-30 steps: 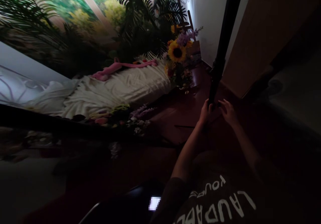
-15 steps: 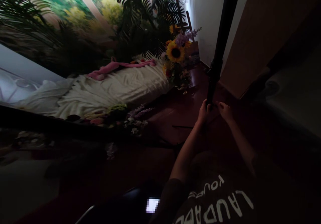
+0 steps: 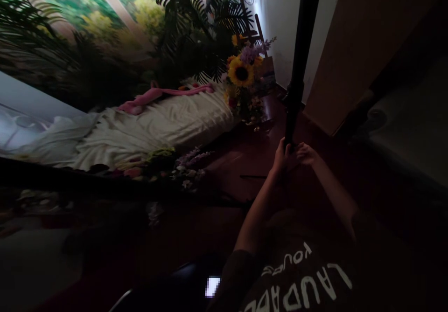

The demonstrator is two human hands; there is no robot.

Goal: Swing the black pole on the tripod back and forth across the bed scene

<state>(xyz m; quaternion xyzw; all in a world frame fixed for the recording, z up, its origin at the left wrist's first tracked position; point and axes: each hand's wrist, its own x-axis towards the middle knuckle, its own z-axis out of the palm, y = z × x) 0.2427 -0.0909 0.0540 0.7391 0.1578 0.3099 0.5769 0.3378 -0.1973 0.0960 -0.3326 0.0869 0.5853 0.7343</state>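
A tall black pole [image 3: 304, 37] with a collar partway down rises from the dark red floor and leans to the right at its top. My left hand [image 3: 281, 156] is wrapped round the lower part of this pole, below the collar. Just right of the pole, my right hand [image 3: 305, 154] is closed, its fingers pinched together near the pole. Whatever lies between those fingers is too dark and small to name.
A bench draped in cream cloth [image 3: 168, 125] bears a pink plush toy [image 3: 142, 100]. Sunflowers [image 3: 241, 72] stand at its right end. A second black pole [image 3: 87, 181] crosses the left side. A brown panel [image 3: 345, 65] stands right.
My right hand has moved left, closer to the pole, and its fingers have turned inward. The pole and my left hand have shifted slightly left in view.
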